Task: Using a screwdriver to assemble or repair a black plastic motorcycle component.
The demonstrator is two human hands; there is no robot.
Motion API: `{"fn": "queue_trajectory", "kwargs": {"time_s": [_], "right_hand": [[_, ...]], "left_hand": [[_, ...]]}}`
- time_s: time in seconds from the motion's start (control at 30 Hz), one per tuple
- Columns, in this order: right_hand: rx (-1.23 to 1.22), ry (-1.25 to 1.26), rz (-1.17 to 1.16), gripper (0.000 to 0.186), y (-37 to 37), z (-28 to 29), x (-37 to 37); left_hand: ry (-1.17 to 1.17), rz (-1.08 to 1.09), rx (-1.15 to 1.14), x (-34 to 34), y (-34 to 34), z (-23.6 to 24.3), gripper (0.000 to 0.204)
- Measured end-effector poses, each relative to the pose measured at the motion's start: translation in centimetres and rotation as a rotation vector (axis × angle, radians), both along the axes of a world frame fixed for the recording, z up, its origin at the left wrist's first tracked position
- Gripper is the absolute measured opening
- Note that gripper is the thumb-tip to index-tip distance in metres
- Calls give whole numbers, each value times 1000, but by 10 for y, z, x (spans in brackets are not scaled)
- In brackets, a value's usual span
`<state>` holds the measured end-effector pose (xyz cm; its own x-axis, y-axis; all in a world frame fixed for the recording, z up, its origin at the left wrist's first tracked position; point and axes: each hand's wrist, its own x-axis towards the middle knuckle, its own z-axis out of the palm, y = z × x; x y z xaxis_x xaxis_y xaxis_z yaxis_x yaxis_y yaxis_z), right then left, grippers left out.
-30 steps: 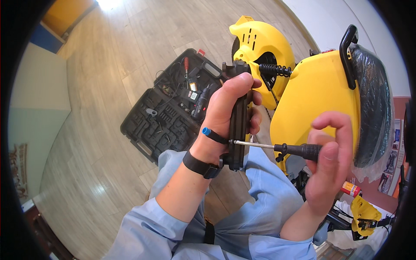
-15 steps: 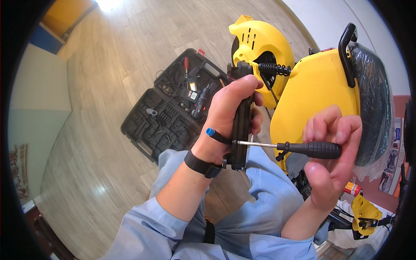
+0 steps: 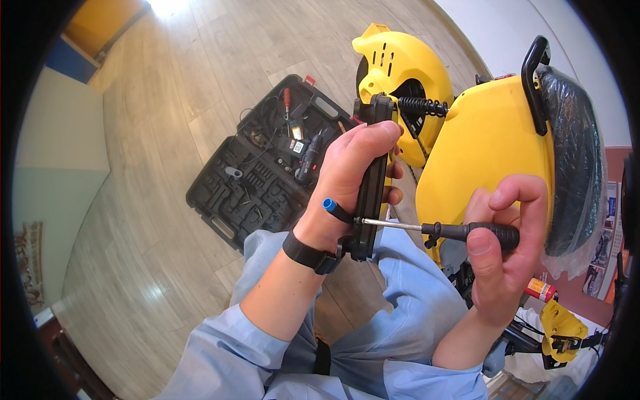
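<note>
My left hand [image 3: 349, 159] is wrapped round a long, narrow black part [image 3: 371, 200], held upright above my lap. A short black cable with a blue connector [image 3: 331, 205] sticks out at the left near its lower end. My right hand [image 3: 512, 270] holds a black-handled screwdriver [image 3: 457, 231] level, thumb against the handle and fingers curled on its far side. The tip of the metal shaft meets the right side of the black part near its bottom. What exactly the tip sits in is too small to tell.
On the wooden floor [image 3: 153, 200] lies an opened black tool case [image 3: 213, 160] with a red-handled tool [image 3: 287, 100] and cables. A yellow vehicle body [image 3: 480, 147] with a black spring [image 3: 421, 105] and a plastic-wrapped seat [image 3: 575, 167] stands close on the right.
My right thumb has moved up onto the screwdriver's handle and the fingers have shifted. The handle has moved slightly left. The black part has tilted a little.
</note>
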<state>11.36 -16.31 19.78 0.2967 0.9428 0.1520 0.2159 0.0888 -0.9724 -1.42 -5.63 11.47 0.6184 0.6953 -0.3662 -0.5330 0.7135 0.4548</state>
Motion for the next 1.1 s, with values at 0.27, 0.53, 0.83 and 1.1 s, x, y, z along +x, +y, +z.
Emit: {"fn": "queue_trajectory", "kwargs": {"time_s": [0.27, 0.53, 0.83, 1.1], "right_hand": [[61, -91, 114, 39, 1, -5, 8], [-136, -56, -127, 41, -1, 6, -5], [-9, -3, -4, 41, -2, 1, 6], [78, 82, 92, 39, 6, -7, 6]], "left_hand": [[18, -4, -20, -1, 1, 0, 40], [37, -14, 19, 0, 0, 1, 41], [18, -21, -1, 3, 0, 0, 40], [22, -9, -27, 1, 0, 3, 41]]}}
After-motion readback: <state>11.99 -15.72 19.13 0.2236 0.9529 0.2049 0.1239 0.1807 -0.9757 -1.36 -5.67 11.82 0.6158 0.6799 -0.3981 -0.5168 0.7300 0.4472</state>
